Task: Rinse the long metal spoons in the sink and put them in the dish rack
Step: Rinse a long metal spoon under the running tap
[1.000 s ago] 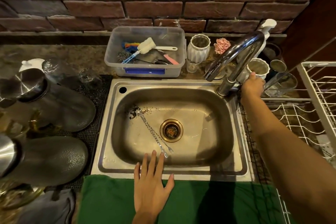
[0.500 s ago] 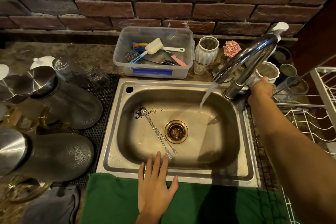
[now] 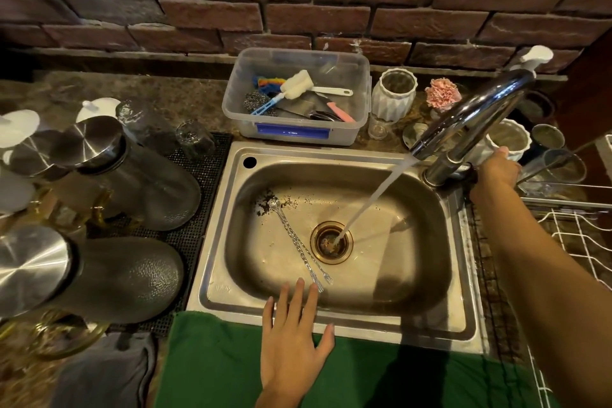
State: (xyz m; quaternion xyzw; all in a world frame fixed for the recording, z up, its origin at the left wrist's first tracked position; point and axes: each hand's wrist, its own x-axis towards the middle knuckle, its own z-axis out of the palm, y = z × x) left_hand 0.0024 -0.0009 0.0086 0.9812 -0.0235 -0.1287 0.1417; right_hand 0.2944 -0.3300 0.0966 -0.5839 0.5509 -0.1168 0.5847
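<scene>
Two long twisted-handle metal spoons (image 3: pixel 298 243) lie side by side, diagonally, on the sink (image 3: pixel 414 275) floor.

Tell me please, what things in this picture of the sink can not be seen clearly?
- Right hand, head view: its fingers lie behind the faucet base, so its grip cannot be told.
- Dish rack, head view: cut off by the right edge.
- Long metal spoons, head view: too thin to count surely; the ends near the left hand look forked.
- Drain: the water stream blurs its contents.
</scene>
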